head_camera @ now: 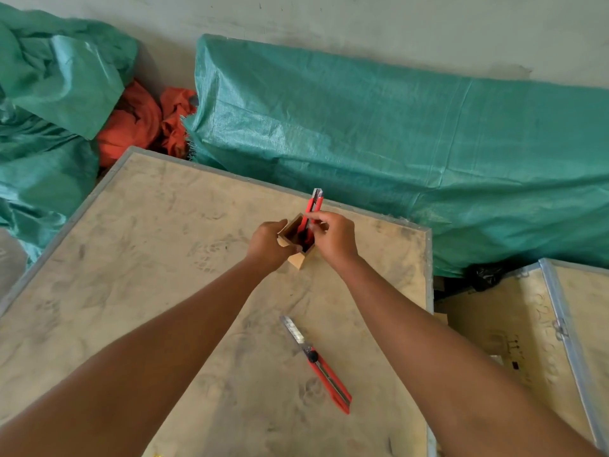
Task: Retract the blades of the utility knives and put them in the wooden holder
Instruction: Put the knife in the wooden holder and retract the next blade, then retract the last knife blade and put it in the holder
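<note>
The left hand (268, 244) grips the small wooden box holder (298, 240) to steady it, while the right hand (333, 237) pinches a red utility knife (313, 211), lowering it in (another, blade out (316, 362), waits on the dusty plywood table (131, 258)).

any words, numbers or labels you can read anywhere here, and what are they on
Nothing here reads clearly.
Dark stencilled marks on the wooden crate at right: too blurred and distorted to read.
Blade of the utility knife on the board: only score lines, no legible print.
Knife in the right hand, wooden holder, green tarp: no text visible.
</note>
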